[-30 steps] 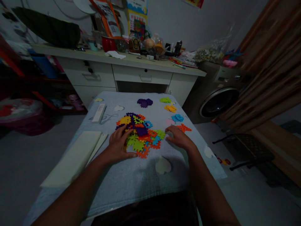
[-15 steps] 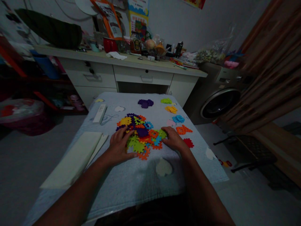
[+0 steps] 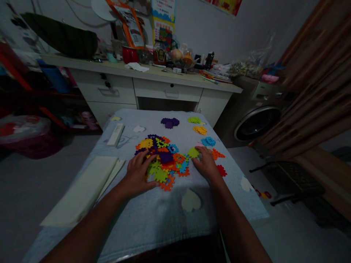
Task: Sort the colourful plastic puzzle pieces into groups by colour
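Note:
A mixed pile of flat toothed plastic pieces (image 3: 166, 157), in purple, orange, yellow, green, blue and red, lies mid-table. My left hand (image 3: 139, 173) rests at the pile's left side, its fingers spread on and around the pieces. Just right of the pile, my right hand (image 3: 205, 160) pinches a lime-green toothed piece (image 3: 193, 152) between thumb and fingers. Sorted by colour beyond and beside it are small groups: purple (image 3: 170, 122), green (image 3: 194, 119), yellow (image 3: 200, 130), blue (image 3: 208, 141), orange (image 3: 218, 153) and red (image 3: 221, 170).
A pale cloth (image 3: 161, 219) with heart shapes covers the table. On its left lie a white folded sheet (image 3: 82, 188) and a narrow white box (image 3: 115, 134). A cluttered white desk (image 3: 167, 87) stands behind, with a washing machine (image 3: 255, 113) at the right.
My right hand has drawn the lime-green piece off the pile's right edge and moved slightly right with it. The left hand stays on the pile. The view has shifted a little.

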A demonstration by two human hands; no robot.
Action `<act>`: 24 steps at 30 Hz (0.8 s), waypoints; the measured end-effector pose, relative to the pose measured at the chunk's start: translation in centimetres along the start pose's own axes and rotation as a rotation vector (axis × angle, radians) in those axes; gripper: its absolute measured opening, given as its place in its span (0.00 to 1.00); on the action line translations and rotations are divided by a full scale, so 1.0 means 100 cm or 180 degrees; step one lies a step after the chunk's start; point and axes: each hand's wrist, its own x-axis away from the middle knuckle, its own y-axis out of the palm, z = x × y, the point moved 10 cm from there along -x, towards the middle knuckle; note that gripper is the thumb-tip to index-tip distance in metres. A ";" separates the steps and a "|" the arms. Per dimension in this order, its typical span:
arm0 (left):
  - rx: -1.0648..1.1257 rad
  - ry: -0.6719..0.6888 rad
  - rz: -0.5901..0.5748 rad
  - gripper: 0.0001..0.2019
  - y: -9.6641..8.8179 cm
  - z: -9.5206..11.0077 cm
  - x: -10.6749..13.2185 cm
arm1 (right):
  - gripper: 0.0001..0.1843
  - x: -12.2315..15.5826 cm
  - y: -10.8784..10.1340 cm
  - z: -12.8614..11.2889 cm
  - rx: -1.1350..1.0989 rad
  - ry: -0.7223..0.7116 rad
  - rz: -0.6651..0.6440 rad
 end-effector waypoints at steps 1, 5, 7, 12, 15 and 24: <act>-0.0005 0.0000 0.0001 0.46 0.000 0.000 0.000 | 0.24 0.000 -0.002 0.001 0.0018 0.0061 0.0036; -0.0023 -0.0024 0.0023 0.44 0.000 0.000 0.000 | 0.22 -0.002 -0.001 0.006 0.0035 0.0277 0.0050; -0.0030 -0.0038 0.0047 0.43 -0.001 0.000 -0.001 | 0.21 -0.003 0.001 0.008 -0.0031 0.0334 0.0024; -0.0009 -0.0012 0.0133 0.40 -0.002 -0.001 -0.001 | 0.20 -0.015 0.007 0.007 -0.0277 0.0180 -0.0132; 0.0002 0.0018 0.0222 0.38 -0.003 -0.001 -0.001 | 0.19 -0.033 0.010 0.005 -0.0286 -0.0031 -0.0227; 0.0131 0.0016 0.0474 0.32 -0.013 0.000 -0.003 | 0.18 -0.107 0.036 0.022 -0.0041 0.0202 -0.0111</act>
